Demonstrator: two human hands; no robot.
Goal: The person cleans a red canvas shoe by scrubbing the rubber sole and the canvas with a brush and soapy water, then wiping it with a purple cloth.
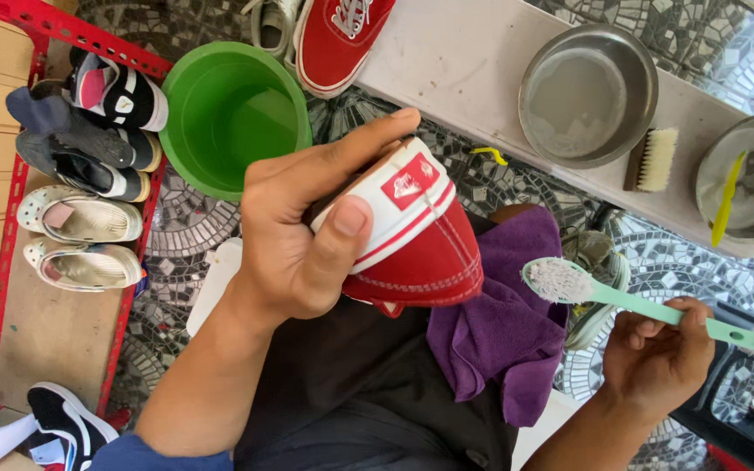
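— Two things in hand from where I'm watching: the left hand is wrapped around the heel of a red canvas shoe, thumb pressed on the white rubber band, fingers curled over the top edge. The shoe sits above the lap, over a purple cloth.

— And the right?

— The right hand is closed on the handle of a mint-green brush, its pale bristle head just beside the shoe's side, not touching it.

— How do you reckon the shoe handles?

— Light, I'd say. The canvas upper looks soft and would give under a squeeze, while the rubber sole and heel band look stiff. That heel is the sensible place to hold it, as I'm doing. If it's wet the rubber could turn slippery; I can't tell from here.

— Anything else around?

— A green bucket on the tiled floor beyond the shoe, a second red shoe at the edge of the desk, a steel bowl and a wooden brush on it, plus a red rack of shoes to my left.
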